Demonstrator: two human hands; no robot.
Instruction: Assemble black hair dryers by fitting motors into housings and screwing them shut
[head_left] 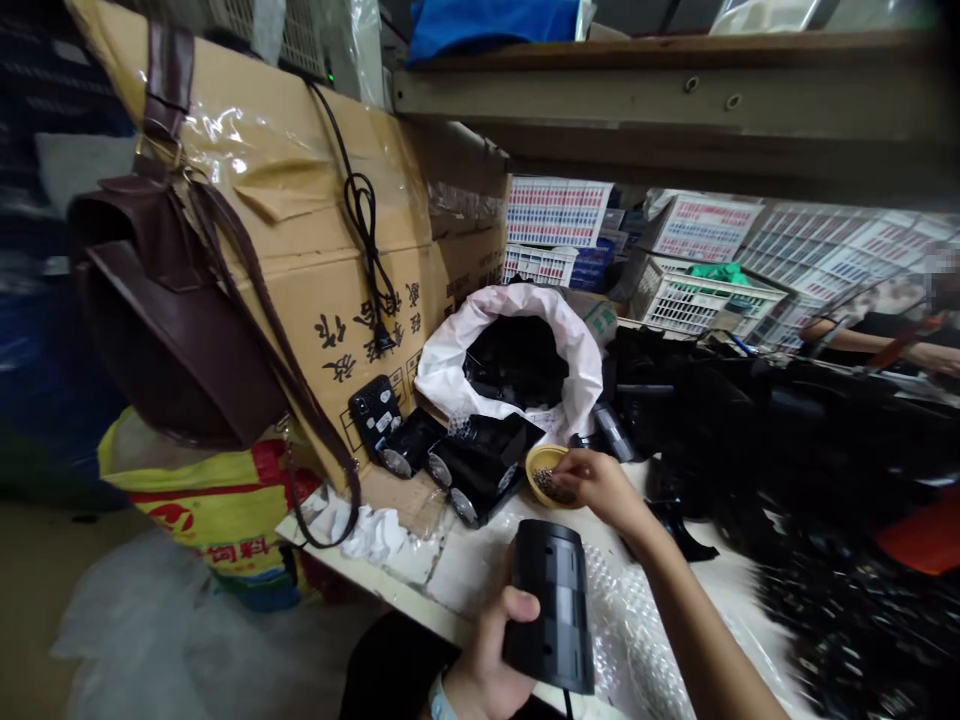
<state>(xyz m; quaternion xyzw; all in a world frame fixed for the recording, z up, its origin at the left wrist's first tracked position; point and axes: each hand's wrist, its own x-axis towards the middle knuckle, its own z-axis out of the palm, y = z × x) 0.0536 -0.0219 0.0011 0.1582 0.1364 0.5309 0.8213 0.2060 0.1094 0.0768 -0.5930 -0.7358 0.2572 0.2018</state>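
Observation:
My left hand (487, 650) grips a ribbed black plastic cylindrical housing (551, 605) upright at the bottom of the view. My right hand (596, 488) reaches over a small yellow bowl (541, 470), its fingers bunched just above or among dark small screws (555, 487). Whether those fingers hold any screws is hidden. Beyond the bowl, several similar black parts (480, 465) lie on the white bench (465, 570), next to a white sack (510, 350) full of black pieces. Bubble wrap (630, 630) lies under the housing.
A taped cardboard box (300, 240) with a black cord (367, 210) and a brown leather bag (172, 320) stands left. A yellow sack (217, 510) sits below. Black parts pile up right. White crates (705, 300) lie under a shelf (675, 95). A co-worker's arm (892, 350) shows far right.

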